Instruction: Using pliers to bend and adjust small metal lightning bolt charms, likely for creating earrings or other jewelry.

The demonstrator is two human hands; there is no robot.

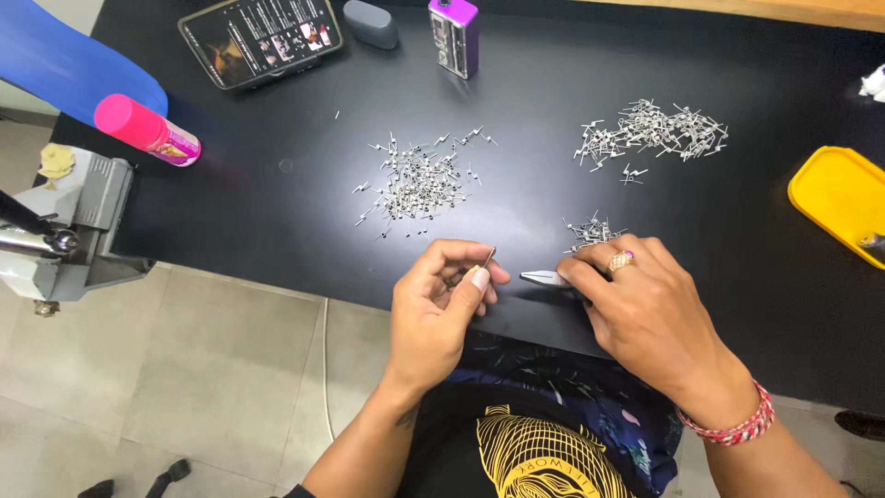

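Note:
My left hand (441,300) pinches a small metal pin (490,254) between thumb and fingers, just above the near edge of the black table (277,198). My right hand (636,304), with a ring and a red thread bracelet, grips a pair of small pliers (544,277) whose silver tip points left toward the pin. A small heap of pins (592,231) lies right behind the right hand. A loose pile of pins (417,183) is spread in the table's middle, and another pile (654,131) lies farther right.
A phone (260,37), a grey case (371,23) and a purple box (454,35) stand at the far edge. A pink tube (146,129) lies at the left, a yellow tray (841,198) at the right. A metal vise (64,231) is clamped left of the table.

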